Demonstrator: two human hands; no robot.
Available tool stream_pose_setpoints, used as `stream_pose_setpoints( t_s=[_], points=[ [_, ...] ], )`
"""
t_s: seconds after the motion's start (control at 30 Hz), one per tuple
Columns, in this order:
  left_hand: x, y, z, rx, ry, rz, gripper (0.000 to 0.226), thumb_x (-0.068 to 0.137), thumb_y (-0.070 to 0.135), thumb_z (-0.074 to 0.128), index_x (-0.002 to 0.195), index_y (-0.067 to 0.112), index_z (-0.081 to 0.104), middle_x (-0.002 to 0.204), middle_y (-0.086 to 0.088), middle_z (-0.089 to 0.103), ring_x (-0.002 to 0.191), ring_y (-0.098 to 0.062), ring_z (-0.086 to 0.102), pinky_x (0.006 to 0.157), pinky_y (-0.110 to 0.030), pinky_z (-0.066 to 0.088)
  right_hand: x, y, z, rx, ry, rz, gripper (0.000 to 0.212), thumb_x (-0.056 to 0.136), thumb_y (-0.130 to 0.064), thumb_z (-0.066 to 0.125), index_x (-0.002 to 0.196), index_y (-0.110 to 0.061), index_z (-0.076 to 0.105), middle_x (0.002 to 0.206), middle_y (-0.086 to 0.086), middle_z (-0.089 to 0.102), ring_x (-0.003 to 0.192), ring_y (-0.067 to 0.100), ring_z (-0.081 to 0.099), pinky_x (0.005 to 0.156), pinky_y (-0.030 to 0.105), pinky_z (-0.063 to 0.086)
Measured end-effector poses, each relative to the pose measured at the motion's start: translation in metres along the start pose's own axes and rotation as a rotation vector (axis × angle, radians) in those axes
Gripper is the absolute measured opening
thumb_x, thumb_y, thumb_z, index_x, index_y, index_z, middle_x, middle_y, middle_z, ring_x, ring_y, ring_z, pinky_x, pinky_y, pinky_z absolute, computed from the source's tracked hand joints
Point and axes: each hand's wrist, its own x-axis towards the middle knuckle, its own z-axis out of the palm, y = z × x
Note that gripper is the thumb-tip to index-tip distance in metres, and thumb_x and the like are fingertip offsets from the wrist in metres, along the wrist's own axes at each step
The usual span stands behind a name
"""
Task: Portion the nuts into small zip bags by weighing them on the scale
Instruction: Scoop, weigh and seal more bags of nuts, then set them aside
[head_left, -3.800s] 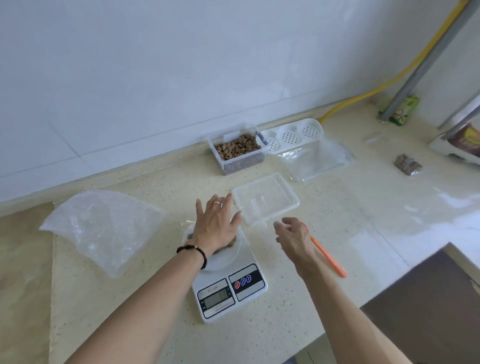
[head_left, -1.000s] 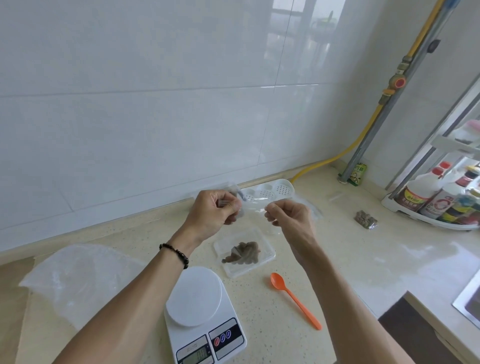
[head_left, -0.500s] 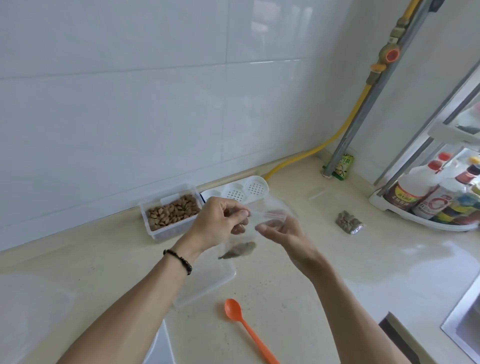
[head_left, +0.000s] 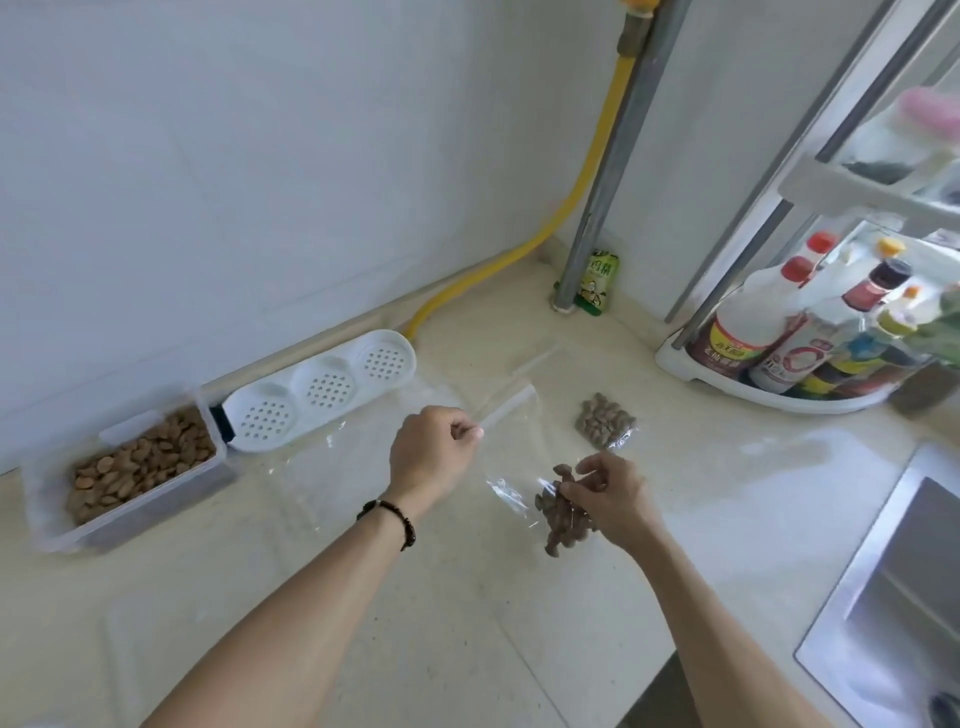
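Over counter (head_left: 467, 597), hands (head_left: 431, 457) now lowered, zip bag (head_left: 519, 447)

1. A home kitchen is showing: a speckled beige stone countertop (head_left: 701, 499) is running along a white tiled wall (head_left: 260, 156).
2. A stainless steel sink (head_left: 893, 597) is sitting at the right.
3. Red-capped condiment bottles (head_left: 779, 332) are crowding a white corner rack (head_left: 737, 384).

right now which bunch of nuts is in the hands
The nuts in the clear zip bag, which the left hand and right hand hold. The filled bag and the tub of nuts sit untouched.
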Motion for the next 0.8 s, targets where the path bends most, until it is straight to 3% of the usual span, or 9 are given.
stream_pose_setpoints(
  t_s=[0.17,0.27,0.33,0.4,0.47,0.53,0.6,0.73,0.8],
  points=[
    [0.035,0.009,0.031,0.192,0.052,0.032,0.023,0.085,0.025,0.061,0.069,0.009,0.064,0.062,-0.001,0.065,0.063,-0.023,0.062,0.053,-0.038,0.05,0.048,0.011,-0.006,-0.127,0.051,0.007,0.037,0.085,-0.023,0.073,0.116,-0.014,0.056,0.083,0.0,0.063,0.071,0.016,0.06,0.052,0.02,0.04],
    [0.058,0.009,0.039,0.265,0.071,0.051,0.02,0.084,0.02,0.059,0.068,0.008,0.062,0.062,-0.004,0.062,0.06,-0.026,0.058,0.046,-0.037,0.042,0.063,0.011,-0.001,-0.295,0.175,-0.086,0.035,0.089,-0.028,0.066,0.117,-0.012,0.054,0.102,0.003,0.065,0.091,0.022,0.058,0.074,0.033,0.047],
    [0.069,0.008,0.044,0.302,0.075,0.04,0.021,0.083,0.016,0.057,0.064,0.008,0.057,0.059,-0.004,0.059,0.058,-0.027,0.054,0.045,-0.034,0.038,0.059,0.015,0.007,-0.418,0.258,-0.213,0.034,0.089,-0.036,0.056,0.118,-0.017,0.057,0.115,0.001,0.061,0.109,0.025,0.053,0.088,0.038,0.042],
    [0.077,0.005,0.047,0.327,0.082,0.021,0.019,0.083,0.015,0.056,0.065,0.009,0.059,0.062,0.0,0.062,0.06,-0.025,0.058,0.046,-0.033,0.042,0.051,0.022,0.019,-0.535,0.184,-0.358,0.043,0.087,-0.041,0.051,0.125,-0.023,0.056,0.133,0.0,0.054,0.127,0.026,0.045,0.101,0.041,0.035],
    [0.082,0.002,0.049,0.352,0.078,0.017,0.017,0.084,0.015,0.056,0.069,0.013,0.063,0.067,0.001,0.065,0.065,-0.024,0.061,0.049,-0.032,0.045,0.049,0.03,0.028,-0.672,0.047,-0.422,0.052,0.09,-0.045,0.049,0.14,-0.028,0.046,0.154,0.005,0.037,0.146,0.033,0.025,0.116,0.048,0.018],
    [0.085,-0.001,0.052,0.383,0.066,0.048,0.013,0.088,0.022,0.058,0.085,0.012,0.066,0.081,-0.002,0.068,0.077,-0.025,0.062,0.056,-0.036,0.048,0.057,0.033,0.029,-0.763,-0.081,-0.362,0.06,0.098,-0.052,0.041,0.153,-0.036,0.024,0.165,0.006,0.009,0.151,0.037,-0.004,0.118,0.053,-0.004],
    [0.087,-0.003,0.055,0.437,0.059,0.099,0.022,0.089,0.028,0.059,0.106,0.014,0.065,0.097,-0.004,0.066,0.094,-0.027,0.058,0.067,-0.036,0.047,0.067,0.034,0.027,-0.819,-0.156,-0.316,0.064,0.099,-0.059,0.032,0.155,-0.04,0.007,0.165,0.003,-0.008,0.148,0.038,-0.02,0.116,0.056,-0.014],
    [0.085,-0.013,0.063,0.576,0.005,0.209,0.039,0.088,0.032,0.057,0.124,0.016,0.058,0.126,-0.005,0.059,0.117,-0.027,0.051,0.092,-0.039,0.043,0.083,0.031,0.022,-0.862,-0.172,-0.303,0.067,0.097,-0.064,0.028,0.154,-0.043,0.001,0.165,0.001,-0.011,0.146,0.039,-0.024,0.115,0.06,-0.014],
    [0.082,-0.015,0.066,0.608,-0.041,0.225,0.048,0.09,0.034,0.056,0.134,0.016,0.05,0.143,-0.008,0.047,0.132,-0.026,0.04,0.107,-0.042,0.035,0.087,0.03,0.023,-0.863,-0.162,-0.279,0.067,0.097,-0.066,0.025,0.154,-0.042,0.0,0.165,0.0,-0.012,0.146,0.04,-0.024,0.115,0.061,-0.013]
  ],
)
